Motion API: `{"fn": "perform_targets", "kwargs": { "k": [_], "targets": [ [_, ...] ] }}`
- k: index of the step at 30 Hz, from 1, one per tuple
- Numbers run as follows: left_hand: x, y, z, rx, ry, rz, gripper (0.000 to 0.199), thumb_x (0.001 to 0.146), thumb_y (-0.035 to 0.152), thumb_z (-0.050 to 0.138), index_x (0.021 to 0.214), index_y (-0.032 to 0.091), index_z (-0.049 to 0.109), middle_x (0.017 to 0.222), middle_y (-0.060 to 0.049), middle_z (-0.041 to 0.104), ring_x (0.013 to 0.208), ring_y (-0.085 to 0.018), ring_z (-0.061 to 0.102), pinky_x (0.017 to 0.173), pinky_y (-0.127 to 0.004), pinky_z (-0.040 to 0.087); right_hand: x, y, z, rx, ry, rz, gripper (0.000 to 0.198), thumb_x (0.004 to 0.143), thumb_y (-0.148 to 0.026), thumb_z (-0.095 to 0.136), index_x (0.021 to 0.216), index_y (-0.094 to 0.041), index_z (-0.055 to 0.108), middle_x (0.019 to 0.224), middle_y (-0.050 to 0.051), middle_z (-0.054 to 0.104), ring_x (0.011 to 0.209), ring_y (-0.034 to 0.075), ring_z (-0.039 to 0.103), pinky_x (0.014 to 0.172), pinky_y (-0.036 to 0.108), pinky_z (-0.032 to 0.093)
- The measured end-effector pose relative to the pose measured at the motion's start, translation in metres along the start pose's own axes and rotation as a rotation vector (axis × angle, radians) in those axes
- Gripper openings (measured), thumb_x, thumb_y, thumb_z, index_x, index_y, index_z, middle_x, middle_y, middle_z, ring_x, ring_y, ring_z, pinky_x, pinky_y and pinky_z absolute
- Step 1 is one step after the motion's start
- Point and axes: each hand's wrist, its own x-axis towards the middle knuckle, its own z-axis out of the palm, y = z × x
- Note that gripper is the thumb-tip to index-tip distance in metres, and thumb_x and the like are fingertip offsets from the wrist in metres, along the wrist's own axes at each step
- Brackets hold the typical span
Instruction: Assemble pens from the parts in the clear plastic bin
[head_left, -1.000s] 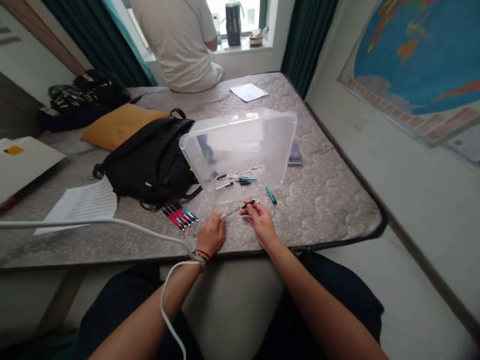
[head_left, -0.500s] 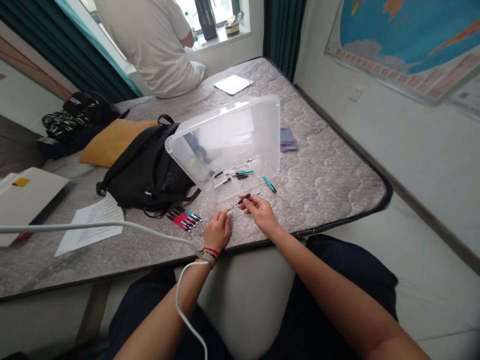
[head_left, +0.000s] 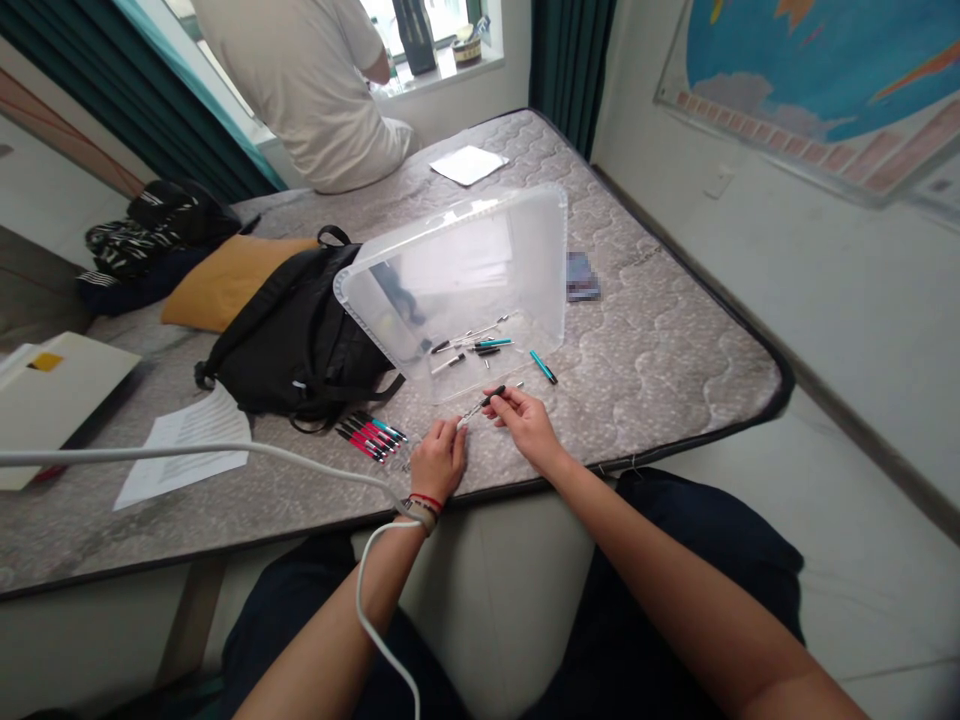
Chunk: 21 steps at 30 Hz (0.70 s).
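At the near edge of the mattress my right hand [head_left: 529,425] pinches a black pen barrel [head_left: 493,395]. A thin, pale refill-like piece [head_left: 472,411] runs from the barrel down to my left hand [head_left: 439,460], whose fingers are closed on its lower end. Whether the two pieces are joined I cannot tell. Just left of my left hand lies a row of red, black and teal pens [head_left: 371,436]. A teal pen [head_left: 544,367] rests beyond my right hand. Loose pen parts [head_left: 491,346] lie in the clear plastic bin [head_left: 525,260], which is tipped on its side.
A black backpack [head_left: 300,345] leans against the bin's left side. Papers [head_left: 187,450] and a white box [head_left: 67,390] are farther left. A white cable [head_left: 300,457] crosses in front of my left wrist. A person [head_left: 300,90] sits at the far side of the mattress [head_left: 675,340].
The view has shifted very slightly. Both hands keep nearly the same pose on the pen pieces, and nothing has been let go.
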Motion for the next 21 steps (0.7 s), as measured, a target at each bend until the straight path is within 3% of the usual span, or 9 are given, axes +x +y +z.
{"fn": "perform_targets", "kwargs": {
  "k": [9,21],
  "targets": [
    [0.0,-0.002,0.004,0.014,0.067,0.022,0.033,0.102,0.039,0.036,0.119,0.024,0.061,0.103,-0.006,0.066,0.085,-0.018,0.063,0.069,-0.027,0.04,-0.003,0.026,0.01,-0.172,-0.102,-0.117,0.027,0.085,-0.043,0.065,0.095,-0.018,0.073,0.092,0.005,0.074,0.086,0.02,0.066,0.081,0.031,0.05],
    [-0.001,-0.002,0.004,0.018,0.08,0.04,0.033,0.102,0.037,0.039,0.122,0.024,0.062,0.1,-0.007,0.066,0.082,-0.017,0.064,0.066,-0.026,0.039,-0.005,0.041,0.021,-0.168,-0.039,-0.111,0.029,0.086,-0.045,0.063,0.093,-0.019,0.073,0.088,0.004,0.072,0.08,0.019,0.064,0.069,0.027,0.048]
  ]
}}
